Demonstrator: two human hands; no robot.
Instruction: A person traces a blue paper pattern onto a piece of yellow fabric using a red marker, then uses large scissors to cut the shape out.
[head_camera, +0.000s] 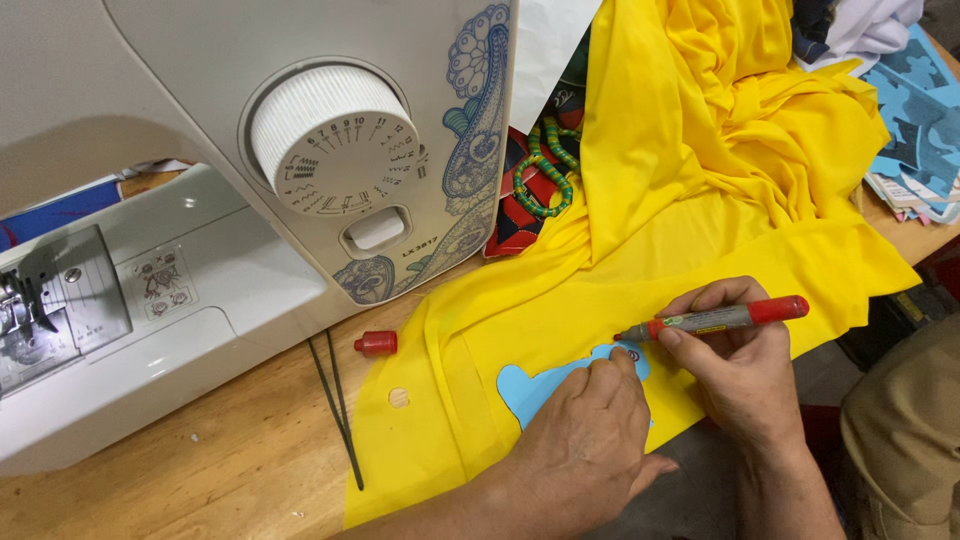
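Presently the left hand (585, 435) presses its fingers (612, 375), held together, flat on the light-blue paper cut-out shape (535, 388), pinning it to the yellow knit fabric (700, 190) on the wooden surface (200, 480). The right hand (740, 375) pinches a red-capped grey marker pen (715, 320), tip at the cut-out's edge, just beside the left fingertips. White sewing machine (200, 200) stands nearby.

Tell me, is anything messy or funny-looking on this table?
A little. The red marker cap lies loose on the wooden table, away from the marker in the right hand. The yellow fabric has a small round hole near its edge and is bunched up behind.
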